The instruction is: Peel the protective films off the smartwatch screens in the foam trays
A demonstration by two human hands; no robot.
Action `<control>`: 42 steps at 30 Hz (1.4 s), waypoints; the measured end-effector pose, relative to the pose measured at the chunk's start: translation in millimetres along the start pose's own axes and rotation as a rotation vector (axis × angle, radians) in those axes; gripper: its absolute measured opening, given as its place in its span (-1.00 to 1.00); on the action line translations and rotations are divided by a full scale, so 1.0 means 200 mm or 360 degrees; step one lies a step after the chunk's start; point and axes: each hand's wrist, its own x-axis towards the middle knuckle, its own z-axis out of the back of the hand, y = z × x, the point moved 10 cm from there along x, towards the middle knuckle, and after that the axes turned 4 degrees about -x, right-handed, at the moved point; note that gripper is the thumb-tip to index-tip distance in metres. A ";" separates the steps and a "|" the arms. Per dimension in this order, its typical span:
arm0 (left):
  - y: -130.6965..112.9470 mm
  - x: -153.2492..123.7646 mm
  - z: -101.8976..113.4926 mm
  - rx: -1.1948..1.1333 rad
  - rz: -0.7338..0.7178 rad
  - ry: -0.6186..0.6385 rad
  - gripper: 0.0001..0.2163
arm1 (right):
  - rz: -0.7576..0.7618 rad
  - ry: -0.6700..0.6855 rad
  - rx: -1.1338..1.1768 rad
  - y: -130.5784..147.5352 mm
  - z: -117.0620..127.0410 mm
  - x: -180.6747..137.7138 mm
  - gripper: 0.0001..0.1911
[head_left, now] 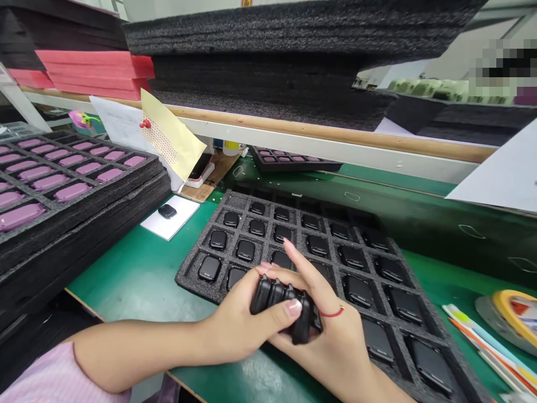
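Note:
Several black watch cases stand side by side in a row between my two hands, above the near edge of a black foam tray. My left hand is closed on the row, its thumb across the front. From behind and below, my right hand wraps the same row, with its index finger stretched out over the tray. A red string circles that finger's base. Black watch cases lie singly in the tray's pockets; my hands hide some of the pockets.
At left, stacked foam trays hold purple pieces. One black watch case lies on a white pad. Tape rolls and pens are at right. Overhead, a shelf carries black foam.

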 end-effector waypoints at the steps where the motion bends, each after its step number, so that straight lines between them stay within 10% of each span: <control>1: 0.01 0.00 0.01 -0.0036 0.0033 -0.0022 -0.59 | 0.0007 -0.0009 -0.0008 0.00 0.00 0.00 -0.08; 9: 0.10 -0.02 0.02 -0.0407 0.0340 0.0026 -0.34 | -0.0052 -0.0072 0.0233 -0.02 0.03 0.01 -0.02; 42: -0.06 -0.03 -0.02 0.0064 -0.0103 0.0166 -0.47 | 0.0148 -0.0003 0.0188 0.02 0.03 -0.01 -0.17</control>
